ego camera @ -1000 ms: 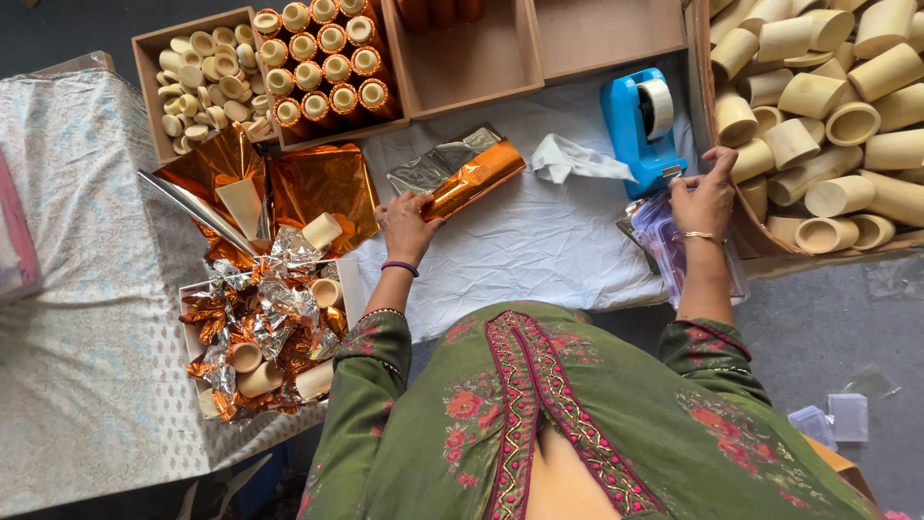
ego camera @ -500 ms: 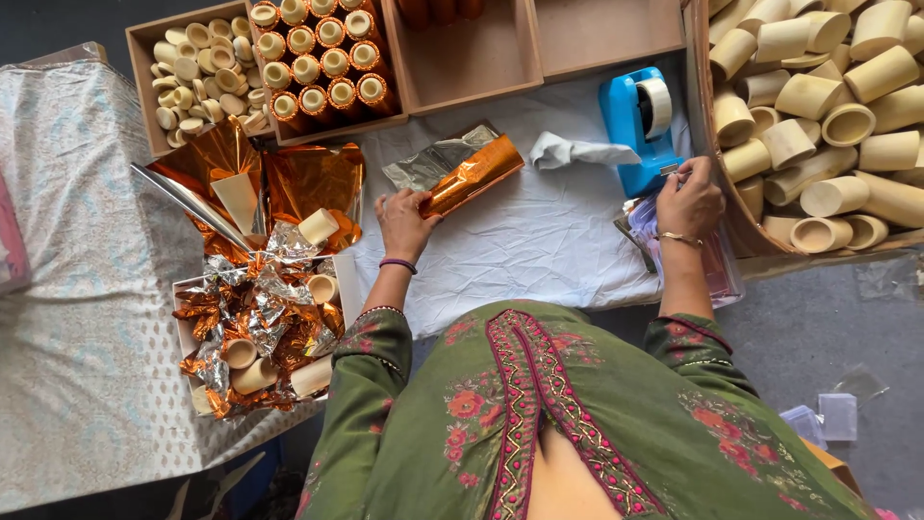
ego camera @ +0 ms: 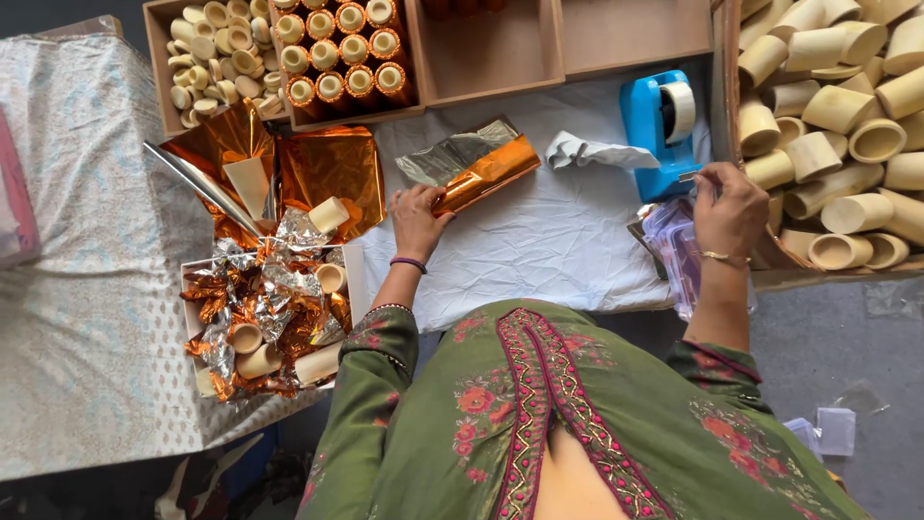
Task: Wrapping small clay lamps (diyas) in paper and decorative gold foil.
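my left hand [ego camera: 416,218] pins the orange foil roll [ego camera: 486,175] on the white cloth [ego camera: 539,241] — right hand [ego camera: 729,210] grips clear plastic bags [ego camera: 674,241] beside the blue tape dispenser [ego camera: 654,125].

Packaging-wise: brown cardboard boxes [ego camera: 486,58] sat along the far edge of the worktop, a shallow white box [ego camera: 353,265] of foil scraps was at the left, and small clear plastic packets [ego camera: 835,429] lay on the floor, bottom right.
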